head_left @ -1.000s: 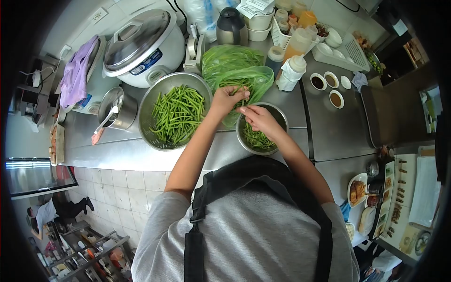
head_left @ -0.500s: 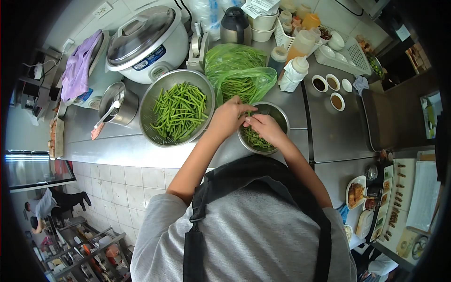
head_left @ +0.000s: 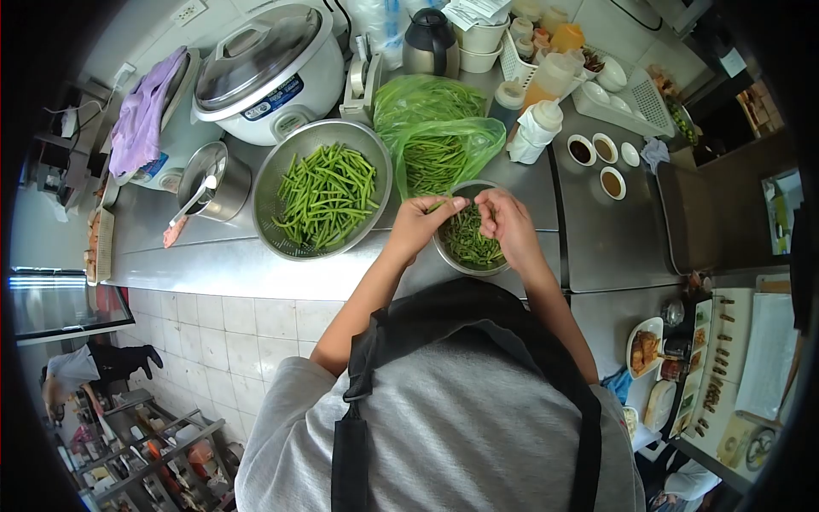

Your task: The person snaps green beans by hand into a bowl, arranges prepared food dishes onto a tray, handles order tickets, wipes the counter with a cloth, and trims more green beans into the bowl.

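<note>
Head: left hand (head_left: 418, 228) and right hand (head_left: 514, 226) have parted.

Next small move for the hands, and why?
Probably open the right hand over the small bowl, releasing any scrap: it is curled above the bowl, which holds short green pieces. Whether it grips anything is too small to tell.

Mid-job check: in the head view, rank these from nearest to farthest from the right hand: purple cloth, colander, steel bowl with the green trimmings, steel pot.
From the right hand:
1. Steel bowl: just below the hand.
2. Colander: to the left, holding green beans.
3. Steel pot: left of the colander.
4. Purple cloth: far left, beyond the pot.
</note>
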`<move>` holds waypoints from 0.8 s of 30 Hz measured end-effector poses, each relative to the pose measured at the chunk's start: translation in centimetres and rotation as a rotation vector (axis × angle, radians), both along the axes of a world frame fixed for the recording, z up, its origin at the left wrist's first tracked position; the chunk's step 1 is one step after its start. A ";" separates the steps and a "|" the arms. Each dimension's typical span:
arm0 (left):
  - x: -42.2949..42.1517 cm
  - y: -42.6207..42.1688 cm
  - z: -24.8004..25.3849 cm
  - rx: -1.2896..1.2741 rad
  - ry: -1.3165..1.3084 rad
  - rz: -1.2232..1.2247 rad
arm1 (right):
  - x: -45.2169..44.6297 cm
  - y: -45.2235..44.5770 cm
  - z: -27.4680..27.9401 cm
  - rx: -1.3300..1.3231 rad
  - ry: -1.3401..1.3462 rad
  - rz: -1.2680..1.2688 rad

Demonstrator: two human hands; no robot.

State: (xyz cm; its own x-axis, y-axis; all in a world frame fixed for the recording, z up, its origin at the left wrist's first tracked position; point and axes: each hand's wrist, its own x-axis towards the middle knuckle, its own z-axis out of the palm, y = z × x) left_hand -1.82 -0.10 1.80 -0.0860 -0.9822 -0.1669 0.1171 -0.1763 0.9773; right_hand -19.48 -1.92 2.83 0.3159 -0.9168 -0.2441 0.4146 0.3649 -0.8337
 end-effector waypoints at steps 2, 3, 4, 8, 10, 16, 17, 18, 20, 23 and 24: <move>0.2 0.0 1.7 0.121 0.020 -0.011 | 0.2 0.4 -0.4 0.019 0.133 0.117; 0.3 -0.1 1.6 0.110 0.026 -0.024 | 0.3 0.7 -0.3 0.030 0.201 0.176; 0.3 -0.2 1.3 0.100 0.032 -0.036 | 0.5 1.1 -0.3 0.021 0.170 0.231; 0.1 0.1 1.1 0.184 0.136 -0.053 | 0.9 1.7 -0.4 0.018 0.072 0.324; -0.2 0.5 0.9 0.157 0.136 0.015 | 1.0 1.5 -0.7 0.064 -0.055 0.275; 2.8 1.6 1.7 0.091 -0.063 0.270 | 1.1 0.2 -1.8 0.240 -0.424 0.099; 4.5 1.2 0.5 -0.101 -0.089 0.334 | 0.7 0.2 -2.0 0.210 -0.335 0.099; 7.1 1.3 0.6 -0.095 -0.256 0.337 | 0.4 0.1 -2.3 0.120 -0.189 0.098; 11.9 1.3 0.1 -0.064 -0.722 0.385 | -0.2 -0.1 -2.9 -0.063 0.108 0.091; 14.2 1.5 1.0 -0.282 -1.502 0.514 | -1.4 -0.3 -3.6 -0.366 0.693 0.128; 14.0 0.8 1.8 -0.442 -1.559 0.580 | -1.2 -0.5 -3.7 -0.504 0.706 0.054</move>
